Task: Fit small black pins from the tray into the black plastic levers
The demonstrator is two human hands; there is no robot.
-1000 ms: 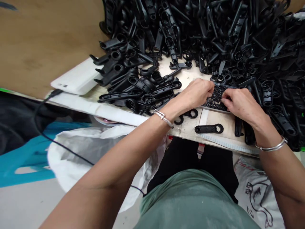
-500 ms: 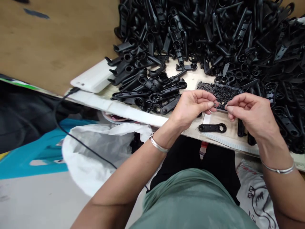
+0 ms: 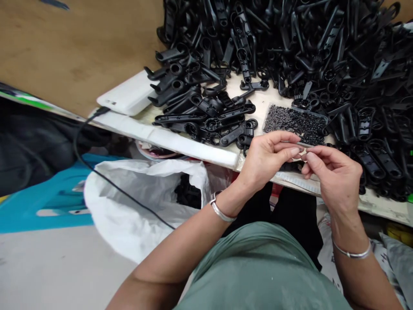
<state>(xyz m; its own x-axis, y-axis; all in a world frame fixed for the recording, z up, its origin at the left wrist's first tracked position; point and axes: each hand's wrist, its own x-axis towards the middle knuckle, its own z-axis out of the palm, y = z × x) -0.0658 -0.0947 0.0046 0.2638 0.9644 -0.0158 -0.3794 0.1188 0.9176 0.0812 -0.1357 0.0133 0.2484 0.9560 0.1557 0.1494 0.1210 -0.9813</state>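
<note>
My left hand [image 3: 271, 158] is closed in a pinch at the table's front edge, thumb against fingers. Its fingertips meet those of my right hand [image 3: 337, 172], which is pinched too. Whatever sits between the fingertips is too small to make out. Just behind both hands lies a shallow clear tray [image 3: 265, 125] filled with tiny black parts [image 3: 292, 120]. Left of my left hand, black plastic crank-shaped arms [image 3: 203, 118] with ring ends lie in a loose heap. More black arms [image 3: 380, 159] lie to the right of my right hand.
A large pile of black plastic parts [image 3: 258, 38] covers the back of the table. A white power bank [image 3: 129, 94] with a black cable [image 3: 121, 193] stands at the left edge. Below hangs an open white bag [image 3: 112, 206] with black pieces inside. Cardboard [image 3: 80, 47] rises behind.
Both hands have moved closer together and slightly towards me, so their fingertips now meet. They now cover the single black arm that lay in front of the tray. The view has shifted a little.
</note>
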